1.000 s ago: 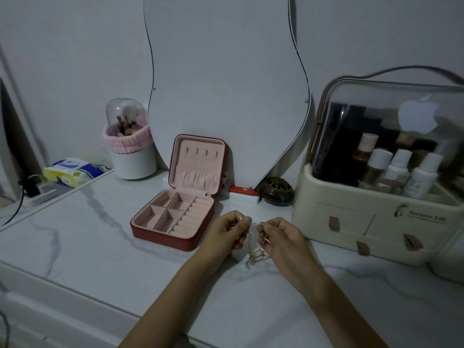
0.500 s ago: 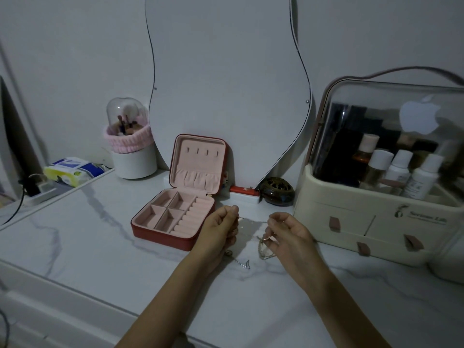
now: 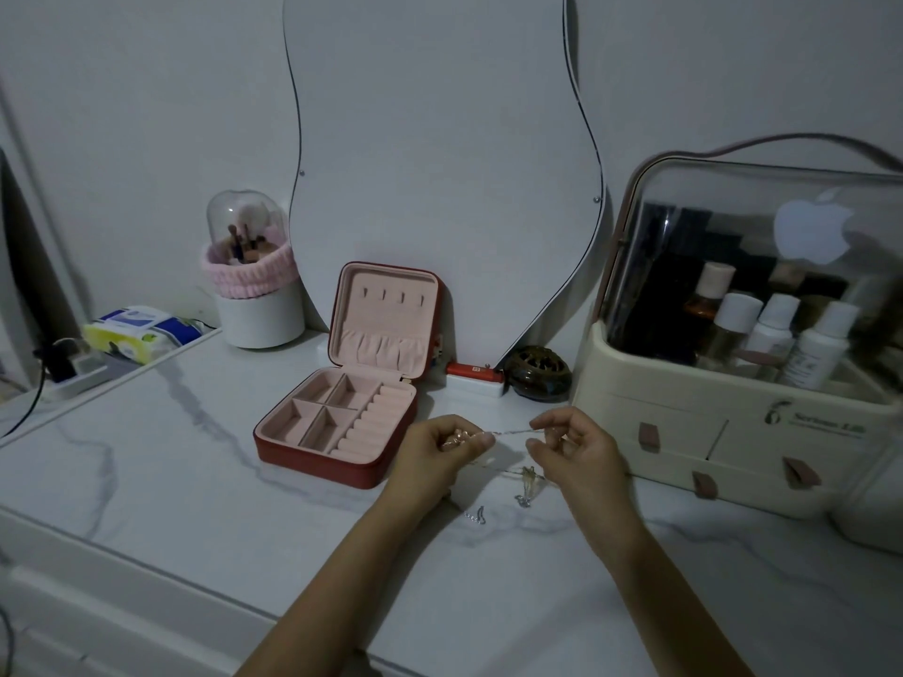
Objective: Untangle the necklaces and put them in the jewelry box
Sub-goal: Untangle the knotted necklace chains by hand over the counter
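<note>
My left hand (image 3: 440, 449) and my right hand (image 3: 571, 449) hold thin tangled necklaces (image 3: 513, 432) just above the marble tabletop. A stretch of chain runs taut between the pinching fingertips of both hands. Below it a small knot of chain with a pendant (image 3: 528, 483) hangs under my right hand, and a loose silver end (image 3: 475, 515) lies on the table. The red jewelry box (image 3: 312, 461) with pink lining stands open just left of my left hand; its compartments look empty.
A cream cosmetics organizer (image 3: 733, 432) with bottles stands at the right. A curvy mirror (image 3: 440, 163) leans on the wall behind the box. A dark round dish (image 3: 537, 372), a small red-topped case (image 3: 474, 376), a brush holder (image 3: 254, 295) and tissue packs (image 3: 141, 332) line the back.
My hands have moved apart, drawing a length of chain straight between them. The knot now hangs under my right hand and a silver end has dropped to the table.
</note>
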